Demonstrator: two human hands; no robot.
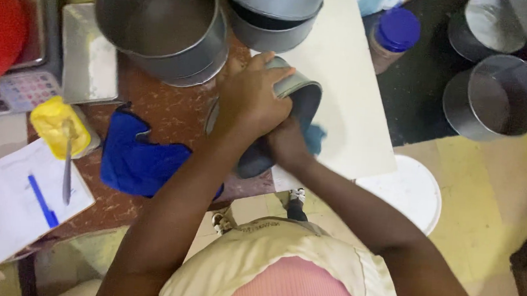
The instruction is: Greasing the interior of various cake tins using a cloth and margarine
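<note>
A round metal baking tin (299,85) lies tilted on its side at the table edge, its opening turned toward me. My left hand (252,94) grips it over the top of the wall and rim. My right hand (288,145) reaches into the tin's opening, and a bit of blue cloth (315,138) shows beside it; the fingers are hidden inside. A larger blue cloth (136,157) lies on the brown table to the left of the tin.
Bigger round tins (161,23) (273,12) stand behind. At left are a yellow tub with a knife (61,129), an open notebook with a blue pen (19,199), a flat tray (87,55), a scale (8,90) and red bowl. Floor right: blue-lidded jar (393,36), tins (499,96), white lid (412,192).
</note>
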